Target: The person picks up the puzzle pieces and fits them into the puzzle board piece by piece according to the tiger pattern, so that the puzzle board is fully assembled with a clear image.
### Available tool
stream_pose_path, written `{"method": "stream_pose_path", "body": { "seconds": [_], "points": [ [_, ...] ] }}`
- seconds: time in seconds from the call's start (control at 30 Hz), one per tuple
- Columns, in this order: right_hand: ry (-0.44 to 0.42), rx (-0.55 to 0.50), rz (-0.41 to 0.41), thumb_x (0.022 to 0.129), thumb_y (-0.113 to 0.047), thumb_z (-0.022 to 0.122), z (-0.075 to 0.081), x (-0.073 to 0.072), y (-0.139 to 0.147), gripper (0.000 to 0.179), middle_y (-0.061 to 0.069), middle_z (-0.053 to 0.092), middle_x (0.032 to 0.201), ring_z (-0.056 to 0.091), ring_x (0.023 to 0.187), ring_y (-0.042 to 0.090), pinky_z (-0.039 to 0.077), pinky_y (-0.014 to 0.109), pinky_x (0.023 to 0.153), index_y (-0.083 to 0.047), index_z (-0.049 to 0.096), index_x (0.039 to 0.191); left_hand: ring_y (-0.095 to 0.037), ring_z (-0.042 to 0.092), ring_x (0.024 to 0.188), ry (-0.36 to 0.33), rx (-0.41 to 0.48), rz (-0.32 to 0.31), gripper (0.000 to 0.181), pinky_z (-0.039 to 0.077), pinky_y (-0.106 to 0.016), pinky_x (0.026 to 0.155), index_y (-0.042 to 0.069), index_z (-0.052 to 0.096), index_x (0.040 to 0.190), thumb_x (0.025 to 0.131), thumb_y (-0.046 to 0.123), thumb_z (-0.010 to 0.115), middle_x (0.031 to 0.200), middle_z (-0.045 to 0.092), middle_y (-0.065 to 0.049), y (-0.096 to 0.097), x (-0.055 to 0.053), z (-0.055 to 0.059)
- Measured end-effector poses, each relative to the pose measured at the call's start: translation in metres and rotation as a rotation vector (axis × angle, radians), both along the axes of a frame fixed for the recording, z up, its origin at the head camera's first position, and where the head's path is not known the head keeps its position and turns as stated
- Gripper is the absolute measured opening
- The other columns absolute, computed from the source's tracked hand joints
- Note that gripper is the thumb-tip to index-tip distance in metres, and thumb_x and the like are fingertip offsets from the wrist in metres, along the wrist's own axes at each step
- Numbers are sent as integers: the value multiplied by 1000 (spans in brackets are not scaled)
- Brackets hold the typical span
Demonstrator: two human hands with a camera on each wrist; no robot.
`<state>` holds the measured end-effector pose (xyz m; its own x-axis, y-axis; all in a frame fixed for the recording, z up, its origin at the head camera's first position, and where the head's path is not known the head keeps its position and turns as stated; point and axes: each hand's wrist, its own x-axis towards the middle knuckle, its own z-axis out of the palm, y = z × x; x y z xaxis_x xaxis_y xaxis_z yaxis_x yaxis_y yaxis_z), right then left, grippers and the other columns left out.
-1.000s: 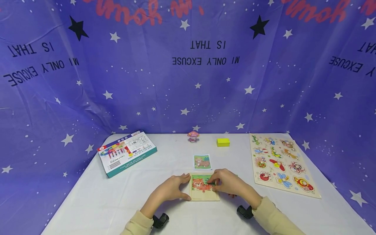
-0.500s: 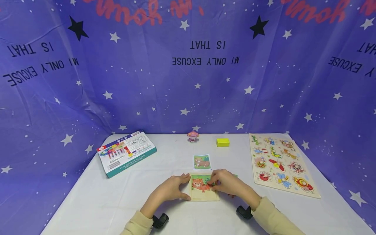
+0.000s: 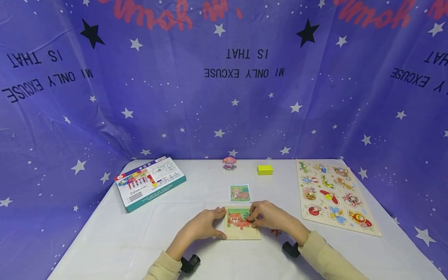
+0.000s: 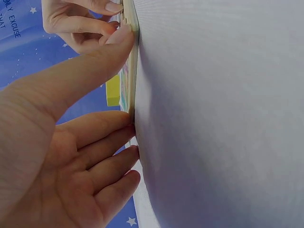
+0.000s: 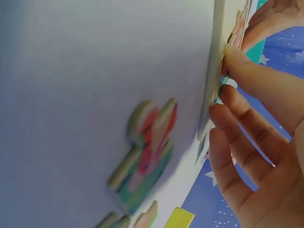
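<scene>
A small wooden puzzle board (image 3: 242, 234) lies on the white table, its upper part filled with an orange tiger picture (image 3: 237, 220). My left hand (image 3: 204, 224) holds the board's left edge, thumb at the near corner and fingertips at the far one. At the right of the picture, my right hand (image 3: 271, 216) pinches a puzzle piece between thumb and fingers, which mostly hide it. In the right wrist view, a loose red and green piece (image 5: 147, 152) lies beside the board, and part of another piece (image 5: 145, 218) shows below it.
Beyond the board lies a tiger picture card (image 3: 240, 193). Farther back stand a pink figurine (image 3: 229, 163) and a yellow block (image 3: 265, 170). A box (image 3: 150, 182) lies at the left, and an insect peg puzzle (image 3: 336, 196) at the right.
</scene>
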<state>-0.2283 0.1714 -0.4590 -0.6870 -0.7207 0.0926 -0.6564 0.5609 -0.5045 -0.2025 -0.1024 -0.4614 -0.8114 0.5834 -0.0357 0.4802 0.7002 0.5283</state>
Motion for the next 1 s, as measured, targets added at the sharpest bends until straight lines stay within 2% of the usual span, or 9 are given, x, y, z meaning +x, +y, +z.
{"method": "stream_pose_path", "body": {
  "seconds": [0.13, 0.37, 0.5, 0.77, 1.0],
  "points": [
    [-41, -36, 12, 78, -12, 81, -2, -3, 2, 24, -9, 63, 89, 55, 75, 6, 50, 19, 63, -8, 77, 100, -31, 43, 133, 9, -1, -7, 84, 34, -44, 109, -2, 52, 136, 70, 38, 84, 143, 47, -13, 0, 0, 0],
    [-122, -82, 6, 74, -13, 84, -9, -14, 4, 23, -11, 66, 88, 56, 72, 3, 51, 21, 62, -15, 78, 96, -31, 42, 133, 5, 0, -6, 84, 35, -44, 109, -2, 51, 137, 70, 38, 84, 143, 47, -14, 0, -1, 0],
    [-128, -78, 18, 74, -15, 84, -10, -16, 5, 22, -11, 65, 88, 57, 73, 5, 52, 21, 63, -16, 78, 95, -31, 42, 133, 0, 3, -7, 84, 35, -43, 109, -2, 51, 137, 70, 39, 84, 143, 47, -14, 0, -1, -2],
    [-102, -61, -8, 76, -16, 83, -9, -11, 7, 23, -8, 60, 92, 58, 75, 9, 51, 21, 62, -17, 78, 98, -31, 42, 133, 8, -2, -11, 84, 34, -43, 109, -2, 51, 137, 70, 40, 83, 143, 47, -13, 1, -2, -2],
    [-69, -53, 64, 78, -18, 81, -7, -15, 7, 23, -8, 61, 89, 54, 70, 2, 50, 19, 60, -14, 78, 100, -31, 42, 133, 5, 2, -8, 85, 34, -43, 110, -2, 51, 137, 70, 39, 84, 143, 47, -13, 0, -2, -2]
  ]
}}
